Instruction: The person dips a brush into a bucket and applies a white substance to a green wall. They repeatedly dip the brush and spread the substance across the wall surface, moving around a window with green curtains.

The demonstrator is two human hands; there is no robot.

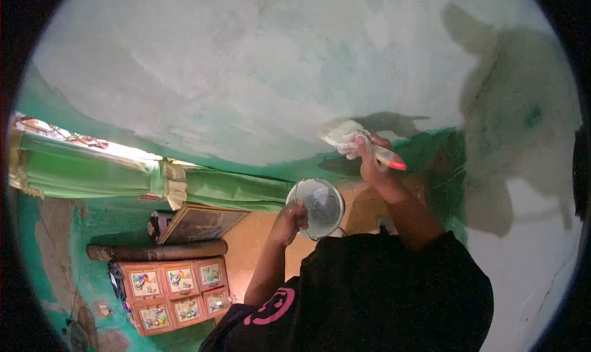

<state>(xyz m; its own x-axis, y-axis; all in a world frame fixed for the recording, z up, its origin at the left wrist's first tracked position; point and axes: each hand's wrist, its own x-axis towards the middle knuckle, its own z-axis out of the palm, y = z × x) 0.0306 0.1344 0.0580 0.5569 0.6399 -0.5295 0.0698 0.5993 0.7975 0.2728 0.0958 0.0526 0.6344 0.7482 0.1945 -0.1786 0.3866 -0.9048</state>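
Note:
A paintbrush (340, 134) with whitish, paint-laden bristles and a red-tipped handle is gripped in my right hand (369, 157). Its bristles meet the wall (246, 75), where pale whitish paint spreads over green. White smears show on the fingers of that hand. Lower down, my left hand (291, 221) has its fingers closed over the edge of a white bucket (338, 199). Greyish-white contents show inside the bucket, which is held in front of my body.
Green curtains (86, 167) hang at a window on the left. Below them are a framed picture (200, 224), a rolled mat (157, 250) and a wooden cabinet (175, 293) with decorated panels. Orange floor tiles (252, 235) lie beneath. My shadow (511, 93) falls on the wall at right.

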